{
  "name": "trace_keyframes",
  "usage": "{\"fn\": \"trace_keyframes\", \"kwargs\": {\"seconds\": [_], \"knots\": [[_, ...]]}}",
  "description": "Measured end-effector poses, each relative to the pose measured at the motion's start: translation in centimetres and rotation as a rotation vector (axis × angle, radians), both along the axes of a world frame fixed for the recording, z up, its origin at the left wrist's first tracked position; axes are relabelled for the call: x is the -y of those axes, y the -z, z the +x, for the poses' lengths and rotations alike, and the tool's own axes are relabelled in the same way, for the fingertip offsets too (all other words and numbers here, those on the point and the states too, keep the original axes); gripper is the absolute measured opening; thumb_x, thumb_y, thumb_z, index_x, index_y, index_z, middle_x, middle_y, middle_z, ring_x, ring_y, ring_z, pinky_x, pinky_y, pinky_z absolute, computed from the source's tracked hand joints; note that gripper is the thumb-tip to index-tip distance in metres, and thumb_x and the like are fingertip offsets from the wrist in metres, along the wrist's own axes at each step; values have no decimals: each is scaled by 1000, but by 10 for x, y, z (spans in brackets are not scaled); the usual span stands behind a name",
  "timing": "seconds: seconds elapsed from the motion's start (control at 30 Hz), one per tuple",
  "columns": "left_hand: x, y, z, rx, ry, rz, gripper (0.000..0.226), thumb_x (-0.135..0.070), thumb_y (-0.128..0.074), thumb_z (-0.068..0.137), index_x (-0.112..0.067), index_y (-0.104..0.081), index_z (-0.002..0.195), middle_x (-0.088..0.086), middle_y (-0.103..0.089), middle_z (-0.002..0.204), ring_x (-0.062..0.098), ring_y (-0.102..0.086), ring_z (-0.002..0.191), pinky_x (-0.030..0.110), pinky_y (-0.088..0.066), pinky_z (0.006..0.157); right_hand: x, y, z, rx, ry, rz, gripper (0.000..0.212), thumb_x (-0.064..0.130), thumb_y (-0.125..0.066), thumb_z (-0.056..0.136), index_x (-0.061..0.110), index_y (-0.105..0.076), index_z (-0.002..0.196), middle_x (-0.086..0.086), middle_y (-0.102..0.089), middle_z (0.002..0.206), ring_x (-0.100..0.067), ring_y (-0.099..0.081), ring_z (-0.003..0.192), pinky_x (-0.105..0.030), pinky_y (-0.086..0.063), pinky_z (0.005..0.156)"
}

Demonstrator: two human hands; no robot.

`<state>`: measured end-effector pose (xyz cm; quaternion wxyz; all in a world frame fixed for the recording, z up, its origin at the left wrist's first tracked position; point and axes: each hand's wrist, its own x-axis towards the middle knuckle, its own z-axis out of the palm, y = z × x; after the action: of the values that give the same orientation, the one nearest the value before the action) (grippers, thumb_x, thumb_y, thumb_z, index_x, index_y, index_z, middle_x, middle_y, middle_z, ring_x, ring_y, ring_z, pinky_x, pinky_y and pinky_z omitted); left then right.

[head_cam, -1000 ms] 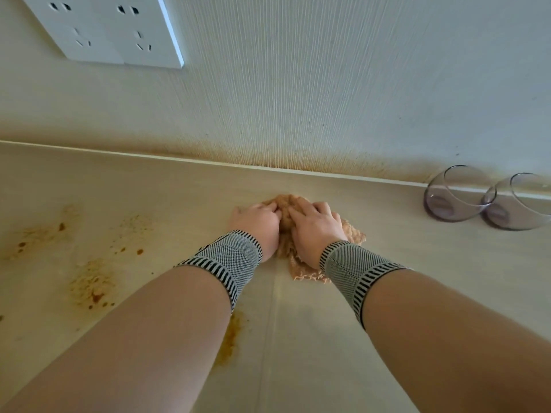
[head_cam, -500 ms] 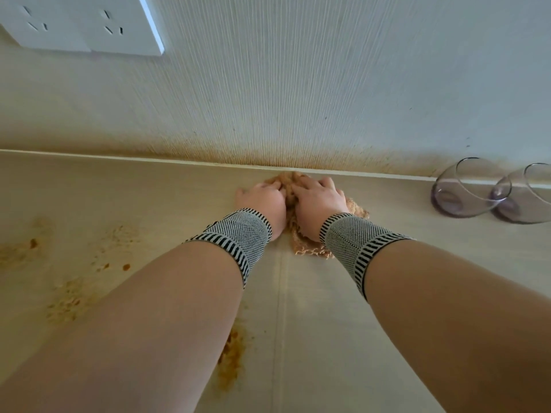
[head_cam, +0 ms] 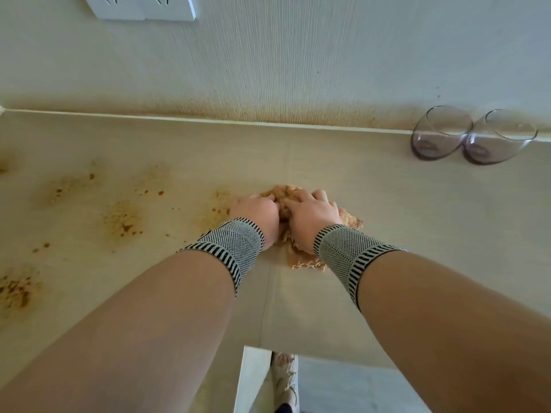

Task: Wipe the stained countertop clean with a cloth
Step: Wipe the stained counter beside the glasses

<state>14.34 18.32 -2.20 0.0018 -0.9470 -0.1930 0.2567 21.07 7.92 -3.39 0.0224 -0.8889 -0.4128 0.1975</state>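
A crumpled tan cloth [head_cam: 301,260] lies bunched on the pale beige countertop [head_cam: 402,222], mid-depth between the wall and the front edge. My left hand [head_cam: 257,213] and my right hand [head_cam: 313,217] sit side by side on top of it, fingers curled into the fabric and pressing it down. Both wrists wear striped grey bands. Brown-orange stains [head_cam: 123,220] are scattered over the counter to the left of the cloth, one patch [head_cam: 219,204] just beside my left hand. The cloth's middle is hidden under my hands.
Two clear glass tumblers [head_cam: 439,135] [head_cam: 501,141] stand at the back right against the wall. The wall's base shows a brownish splatter band [head_cam: 298,111]. A white socket plate [head_cam: 143,5] is at the upper left. The counter's front edge [head_cam: 328,357] and a shoe [head_cam: 284,380] show below.
Both hands pulled the cloth back from the wall toward the front edge. The view tilted down, so more stains at left and the counter's front edge came into view.
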Motion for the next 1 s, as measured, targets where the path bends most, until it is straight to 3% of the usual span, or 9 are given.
{"fn": "trace_keyframes", "kwargs": {"seconds": [0.17,0.3,0.4,0.5,0.8,1.0], "knots": [[28,14,-47,-97,29,13,54,-36,-48,96,-22,-41,147,-1,-32,158,24,-32,142,50,-26,116,38,-4,-52,-35,-43,6,45,25,-54,93,30,-47,138,1,-33,148,-28,-28,129,-42,-31,107],[46,15,-74,-129,22,18,54,-21,-50,97,-19,-39,149,0,-34,156,27,-35,139,47,-34,114,58,-6,-80,-35,-70,-14,46,23,-55,94,30,-47,138,1,-34,146,-28,-29,129,-43,-33,107],[51,14,-78,-134,32,37,53,-21,-49,98,-19,-39,149,-1,-32,158,28,-34,138,53,-30,115,60,-5,-83,-52,-66,-26,48,21,-58,92,31,-47,138,3,-33,147,-29,-29,129,-44,-34,107],[43,18,-70,-106,26,27,54,-22,-50,96,-18,-40,149,1,-36,156,28,-38,136,50,-33,113,56,-5,-76,-46,-60,-14,53,17,-56,92,32,-44,141,5,-29,152,-28,-27,131,-43,-31,108],[-6,8,-8,-5,37,-13,51,-20,-49,97,-22,-42,148,-5,-28,160,26,-28,142,57,-19,118,-1,-4,-12,-27,18,-44,54,17,-56,91,33,-44,141,7,-30,152,-26,-26,132,-44,-31,108],[-53,10,61,-20,40,25,55,-36,-55,97,-29,-38,149,-8,-31,157,25,-27,142,55,-21,113,-48,-3,46,1,96,-35,57,17,-57,91,35,-45,143,5,-30,154,-27,-25,135,-44,-30,109]]}}
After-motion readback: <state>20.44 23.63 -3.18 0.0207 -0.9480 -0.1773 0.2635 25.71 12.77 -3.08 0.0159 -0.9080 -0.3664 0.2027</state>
